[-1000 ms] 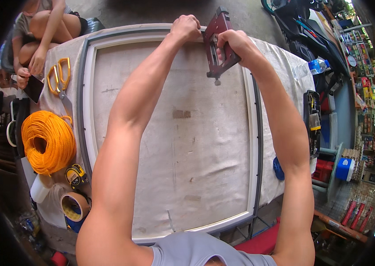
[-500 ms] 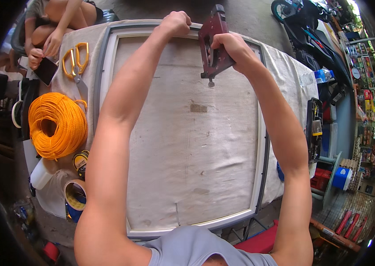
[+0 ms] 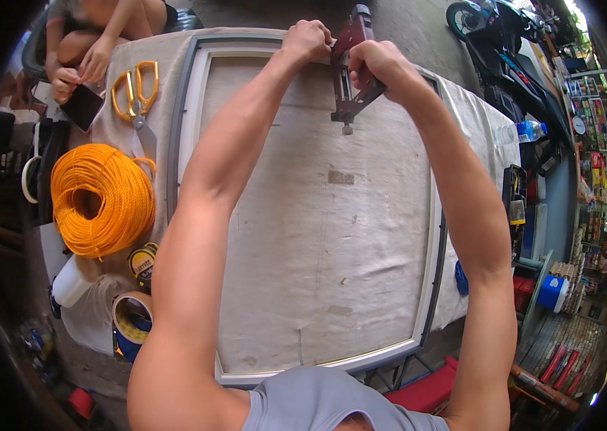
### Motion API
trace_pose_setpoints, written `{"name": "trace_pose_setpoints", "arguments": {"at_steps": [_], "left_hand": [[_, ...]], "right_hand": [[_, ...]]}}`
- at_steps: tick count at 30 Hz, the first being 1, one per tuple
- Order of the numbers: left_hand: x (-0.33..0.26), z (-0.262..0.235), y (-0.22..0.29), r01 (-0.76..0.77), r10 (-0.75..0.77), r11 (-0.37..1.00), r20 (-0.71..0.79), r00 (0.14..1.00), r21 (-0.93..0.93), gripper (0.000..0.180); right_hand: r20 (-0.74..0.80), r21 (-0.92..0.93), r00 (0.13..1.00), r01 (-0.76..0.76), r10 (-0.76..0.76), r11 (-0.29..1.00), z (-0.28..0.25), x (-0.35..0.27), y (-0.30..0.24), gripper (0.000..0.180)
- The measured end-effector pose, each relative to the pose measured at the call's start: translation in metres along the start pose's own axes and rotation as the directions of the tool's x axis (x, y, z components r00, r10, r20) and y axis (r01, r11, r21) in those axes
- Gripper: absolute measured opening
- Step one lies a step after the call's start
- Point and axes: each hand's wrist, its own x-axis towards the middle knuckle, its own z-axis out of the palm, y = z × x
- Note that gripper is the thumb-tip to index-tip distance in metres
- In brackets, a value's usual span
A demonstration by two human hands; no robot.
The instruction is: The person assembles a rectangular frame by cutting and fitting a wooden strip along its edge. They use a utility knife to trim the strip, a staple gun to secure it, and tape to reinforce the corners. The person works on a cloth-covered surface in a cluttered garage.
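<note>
A dark red staple gun (image 3: 350, 72) is in my right hand (image 3: 382, 66), whose fingers wrap round its handle. It lies over the far rail of a rectangular frame, close to my left hand. My left hand (image 3: 308, 39) is closed at that same rail, with its fingertips beside the staple gun's far end; what they pinch is hidden. The frame (image 3: 188, 136), white inside with a grey outer edge, lies flat on a table covered in pale cloth (image 3: 318, 251). Both my forearms reach across it.
Left of the frame are scissors (image 3: 138, 100) with yellow handles, a coil of orange rope (image 3: 106, 223), a tape measure (image 3: 142, 264) and a tape roll (image 3: 122, 316). A seated person's hands (image 3: 77, 79) hold a phone (image 3: 83, 108). At right are a water bottle (image 3: 531, 131) and a motorcycle (image 3: 511, 65).
The staple gun has come left along the far rail, closer to my left hand, and turned slightly. My left hand stays closed at the rail. The whole view has shifted a little.
</note>
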Motion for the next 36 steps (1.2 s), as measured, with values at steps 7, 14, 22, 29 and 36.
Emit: {"name": "trace_pose_setpoints", "arguments": {"at_steps": [7,14,22,29,36], "left_hand": [[0.006,-0.042,-0.049,-0.081,0.083,0.995,0.029,0.996,-0.059,0.051],[-0.037,-0.089,-0.071,0.074,-0.083,0.984,0.049,0.995,0.163,0.041],[-0.035,-0.073,-0.088,-0.004,0.007,0.997,-0.039,0.999,0.083,0.035],[-0.039,-0.076,-0.092,-0.011,0.011,1.0,-0.05,0.999,-0.005,0.034],[-0.057,-0.142,-0.123,0.174,-0.183,0.968,0.038,0.982,0.182,0.046]], "right_hand": [[0.052,0.073,0.995,0.076,-0.08,0.994,0.034,-0.027,-0.02,0.021],[0.079,0.082,0.997,0.013,-0.02,0.997,0.08,0.001,-0.026,0.022],[0.044,0.013,0.999,0.006,-0.007,1.0,0.094,0.013,-0.033,0.019],[0.038,-0.021,0.998,0.042,-0.041,0.999,0.1,0.001,-0.054,0.022],[0.163,0.073,0.981,0.096,-0.107,0.993,0.148,0.002,-0.066,0.027]]}}
